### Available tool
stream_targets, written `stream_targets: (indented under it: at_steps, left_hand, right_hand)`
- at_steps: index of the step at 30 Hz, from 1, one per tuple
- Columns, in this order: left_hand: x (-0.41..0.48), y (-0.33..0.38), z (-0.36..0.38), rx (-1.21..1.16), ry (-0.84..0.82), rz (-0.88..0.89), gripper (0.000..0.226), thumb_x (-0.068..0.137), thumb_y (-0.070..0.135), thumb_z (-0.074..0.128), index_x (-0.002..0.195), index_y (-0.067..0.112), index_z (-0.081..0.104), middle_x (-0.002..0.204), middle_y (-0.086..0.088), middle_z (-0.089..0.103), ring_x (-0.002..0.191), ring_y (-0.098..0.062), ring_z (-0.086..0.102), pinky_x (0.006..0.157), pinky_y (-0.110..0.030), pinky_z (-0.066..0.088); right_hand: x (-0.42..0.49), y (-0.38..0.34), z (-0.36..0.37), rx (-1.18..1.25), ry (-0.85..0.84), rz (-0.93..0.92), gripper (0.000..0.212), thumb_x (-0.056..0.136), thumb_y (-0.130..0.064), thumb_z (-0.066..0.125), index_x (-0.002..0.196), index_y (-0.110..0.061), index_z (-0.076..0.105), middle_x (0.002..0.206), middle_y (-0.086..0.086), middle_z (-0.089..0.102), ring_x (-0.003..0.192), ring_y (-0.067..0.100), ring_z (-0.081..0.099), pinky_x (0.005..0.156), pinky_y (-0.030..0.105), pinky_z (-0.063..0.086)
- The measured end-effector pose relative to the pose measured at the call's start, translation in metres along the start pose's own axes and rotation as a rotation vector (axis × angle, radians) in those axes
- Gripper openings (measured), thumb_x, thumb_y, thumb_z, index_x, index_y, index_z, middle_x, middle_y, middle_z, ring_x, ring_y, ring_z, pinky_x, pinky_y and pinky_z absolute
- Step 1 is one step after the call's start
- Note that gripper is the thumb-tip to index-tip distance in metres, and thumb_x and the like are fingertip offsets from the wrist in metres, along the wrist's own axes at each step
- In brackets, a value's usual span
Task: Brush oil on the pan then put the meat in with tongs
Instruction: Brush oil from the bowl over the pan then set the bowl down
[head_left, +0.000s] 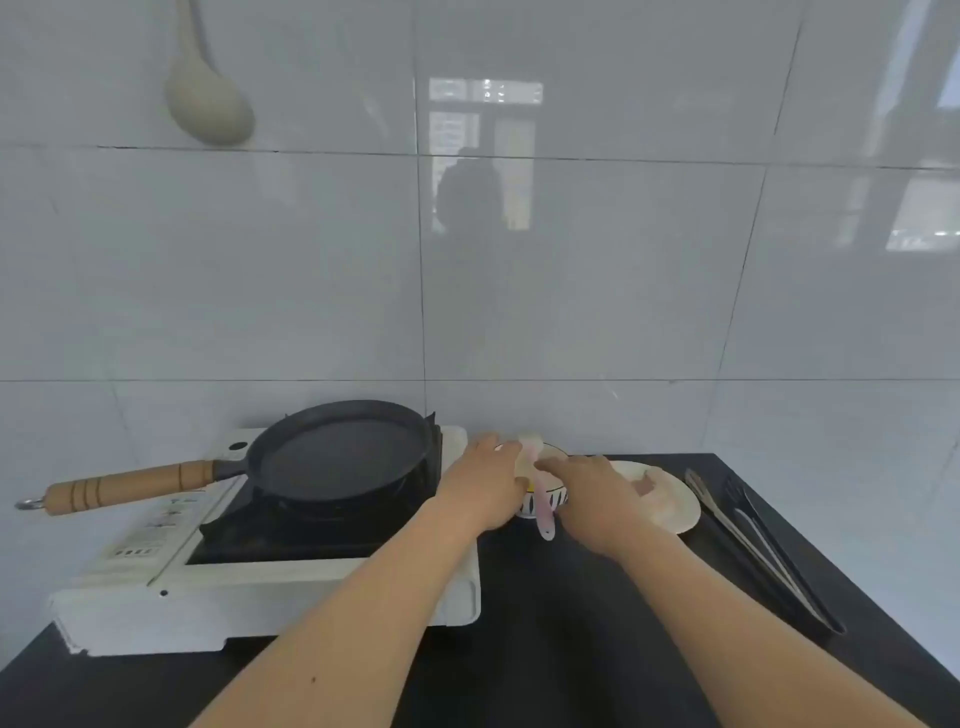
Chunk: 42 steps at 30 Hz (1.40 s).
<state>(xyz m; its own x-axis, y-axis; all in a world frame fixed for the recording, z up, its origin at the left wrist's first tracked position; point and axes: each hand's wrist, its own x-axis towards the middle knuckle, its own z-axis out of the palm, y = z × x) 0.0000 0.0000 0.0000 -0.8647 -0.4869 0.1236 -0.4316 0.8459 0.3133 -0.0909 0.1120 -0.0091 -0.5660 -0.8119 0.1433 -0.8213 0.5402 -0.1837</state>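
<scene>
A black flat pan (343, 457) with a wooden handle (130, 486) sits on the white portable stove (291, 587). Right of the stove stands a small striped bowl (550, 500), with a pink brush (544, 512) lying across it, its pale bristles at the far rim. My left hand (485, 486) grips the bowl's left side. My right hand (595, 491) reaches over the bowl and its fingers close on the brush handle. Behind my right hand is a white plate (680, 512) with pinkish meat (644, 486), partly hidden. Black tongs (763, 545) lie at the right.
Everything rests on a black counter (561, 623) against a grey tiled wall. A pale ladle (208, 98) hangs on the wall at the upper left. The counter's right edge runs just past the tongs.
</scene>
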Motion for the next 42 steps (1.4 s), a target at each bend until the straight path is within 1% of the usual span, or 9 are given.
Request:
stream_targets:
  at_steps: [4,10,14,19,22,25,30,36,42]
  left_hand:
    - [0.004,0.003,-0.001,-0.130,0.004,-0.063,0.050,0.097,0.018,0.042,0.147,0.016,0.033,0.150,-0.008,0.037,0.134,-0.026,0.042,0.106,-0.034,0.038]
    - [0.010,0.008,0.000,-0.275,-0.013,-0.216,0.041,0.096,0.011,0.041,0.137,0.009,0.043,0.131,-0.013,0.055,0.114,-0.027,0.058,0.077,-0.026,0.039]
    - [0.020,0.014,0.005,-0.439,-0.070,-0.377,0.038,0.094,0.006,0.042,0.131,0.000,0.049,0.127,-0.022,0.059,0.104,-0.031,0.061,0.081,-0.034,0.049]
    - [0.034,0.023,0.013,-0.883,-0.115,-0.760,0.057,0.095,0.008,0.047,0.148,0.008,0.026,0.143,-0.019,0.045,0.125,-0.032,0.053,0.090,-0.038,0.055]
    - [0.032,0.022,0.017,-1.076,-0.151,-0.830,0.050,0.097,0.007,0.045,0.145,0.003,0.032,0.144,-0.017,0.046,0.126,-0.033,0.053,0.094,-0.045,0.053]
    - [0.035,0.021,0.029,-1.126,-0.135,-0.762,0.049,0.095,0.010,0.043,0.143,0.001,0.037,0.138,-0.019,0.052,0.116,-0.035,0.061,0.059,-0.041,0.057]
    - [0.035,0.019,0.028,-1.240,-0.119,-0.870,0.053,0.091,0.001,0.051,0.141,0.001,0.034,0.135,-0.021,0.051,0.113,-0.038,0.063,0.096,-0.043,0.053]
    - [0.036,0.025,0.025,-1.352,-0.028,-0.875,0.048,0.093,-0.007,0.039,0.139,0.006,0.038,0.142,-0.024,0.040,0.121,-0.042,0.053,0.088,-0.044,0.057]
    - [0.029,0.027,0.020,-1.411,-0.045,-0.816,0.054,0.091,-0.010,0.040,0.141,0.008,0.035,0.144,-0.023,0.039,0.124,-0.040,0.051,0.092,-0.046,0.055]
  right_hand:
    - [0.002,0.001,0.012,-0.039,-0.035,-0.063,0.066,0.087,-0.011,0.056,0.145,-0.036,0.036,0.132,0.003,0.053,0.126,0.028,0.041,0.097,0.038,0.043]
    - [0.005,0.005,0.021,-0.032,0.018,-0.094,0.054,0.091,-0.008,0.045,0.138,-0.036,0.047,0.129,0.000,0.056,0.124,0.026,0.042,0.095,0.035,0.038]
    - [0.007,0.006,0.014,0.054,0.127,-0.068,0.055,0.089,0.002,0.044,0.136,-0.025,0.050,0.132,-0.001,0.057,0.121,0.023,0.044,0.086,0.030,0.040]
    - [0.009,0.007,0.005,0.154,0.253,-0.040,0.035,0.098,-0.010,0.044,0.128,-0.022,0.055,0.116,0.002,0.065,0.113,0.022,0.050,0.079,0.031,0.041]
    - [0.007,0.007,-0.001,0.228,0.306,-0.019,0.029,0.099,-0.015,0.044,0.122,-0.022,0.060,0.101,0.005,0.068,0.103,0.024,0.054,0.074,0.033,0.042]
    - [0.004,0.006,-0.007,0.289,0.316,0.004,0.026,0.099,-0.019,0.044,0.118,-0.022,0.062,0.098,0.008,0.069,0.095,0.025,0.058,0.074,0.035,0.044]
    - [-0.001,0.008,-0.013,0.330,0.324,0.009,0.025,0.098,-0.021,0.044,0.116,-0.022,0.062,0.090,0.003,0.067,0.080,0.021,0.056,0.061,0.030,0.036]
    - [-0.002,0.007,-0.025,0.401,0.361,0.048,0.022,0.097,-0.026,0.046,0.110,-0.024,0.063,0.077,-0.002,0.061,0.074,0.019,0.055,0.053,0.019,0.033]
    - [0.001,-0.002,-0.042,0.559,0.434,0.113,0.019,0.092,-0.023,0.051,0.101,-0.021,0.068,0.086,-0.001,0.073,0.084,0.020,0.066,0.076,0.031,0.051]
